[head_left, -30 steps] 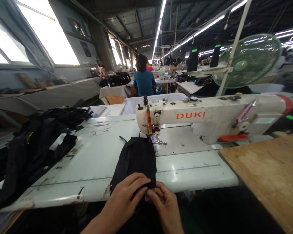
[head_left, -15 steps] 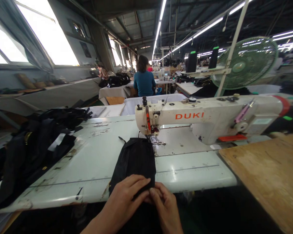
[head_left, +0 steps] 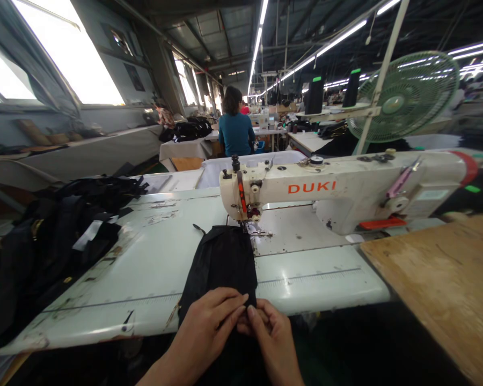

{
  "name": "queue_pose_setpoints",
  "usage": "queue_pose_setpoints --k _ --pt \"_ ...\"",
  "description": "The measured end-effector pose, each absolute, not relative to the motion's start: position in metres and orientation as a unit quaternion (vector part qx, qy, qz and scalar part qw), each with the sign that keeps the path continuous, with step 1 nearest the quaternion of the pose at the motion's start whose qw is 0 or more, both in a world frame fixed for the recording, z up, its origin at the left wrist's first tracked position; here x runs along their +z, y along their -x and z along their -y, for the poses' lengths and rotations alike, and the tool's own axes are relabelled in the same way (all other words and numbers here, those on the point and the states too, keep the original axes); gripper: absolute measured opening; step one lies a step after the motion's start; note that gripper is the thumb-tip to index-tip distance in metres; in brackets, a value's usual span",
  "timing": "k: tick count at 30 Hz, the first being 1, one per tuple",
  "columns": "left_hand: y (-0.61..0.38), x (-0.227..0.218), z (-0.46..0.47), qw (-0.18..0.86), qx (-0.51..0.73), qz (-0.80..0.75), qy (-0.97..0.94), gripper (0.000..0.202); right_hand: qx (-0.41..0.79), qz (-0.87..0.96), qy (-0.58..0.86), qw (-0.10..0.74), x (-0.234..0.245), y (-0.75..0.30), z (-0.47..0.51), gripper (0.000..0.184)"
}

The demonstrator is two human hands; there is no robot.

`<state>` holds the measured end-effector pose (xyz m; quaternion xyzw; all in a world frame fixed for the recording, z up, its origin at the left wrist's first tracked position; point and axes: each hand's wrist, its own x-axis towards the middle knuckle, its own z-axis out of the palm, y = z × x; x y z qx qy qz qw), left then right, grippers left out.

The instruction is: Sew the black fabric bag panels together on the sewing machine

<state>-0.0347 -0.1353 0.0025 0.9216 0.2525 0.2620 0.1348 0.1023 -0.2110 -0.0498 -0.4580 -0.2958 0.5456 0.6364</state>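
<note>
A black fabric piece point(head_left: 222, 262) lies on the white sewing table point(head_left: 153, 257), its far end under the needle of the white DUKI sewing machine point(head_left: 338, 190). At the table's near edge my left hand point(head_left: 209, 327) lies over the fabric's near end with fingers curled on it. My right hand point(head_left: 271, 338) sits beside it, fingertips pinching the same edge. Both hands touch each other at the fabric's right corner.
A heap of black fabric pieces point(head_left: 56, 236) covers the table's left side. A wooden board point(head_left: 443, 284) adjoins on the right. A green fan point(head_left: 406, 96) and thread cones point(head_left: 316, 94) stand behind the machine. A person in a teal top point(head_left: 236, 131) sits farther back, facing away.
My hands have stayed at the fabric's near edge, with the fingers shifting slightly. The view has tilted a little.
</note>
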Motion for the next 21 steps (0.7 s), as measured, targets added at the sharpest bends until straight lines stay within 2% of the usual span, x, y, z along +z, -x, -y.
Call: queue_pose_setpoints --k 11,21 --pt "0.0342 0.0044 0.1322 0.116 0.283 -0.216 -0.927 0.028 0.511 0.245 0.512 0.645 -0.0501 -0.1024 0.2075 0.047" --pt "0.0326 0.0028 0.1411 0.026 0.335 -0.234 -0.912 0.02 0.427 0.327 0.552 0.637 -0.0526 -0.1055 0.2121 0.028"
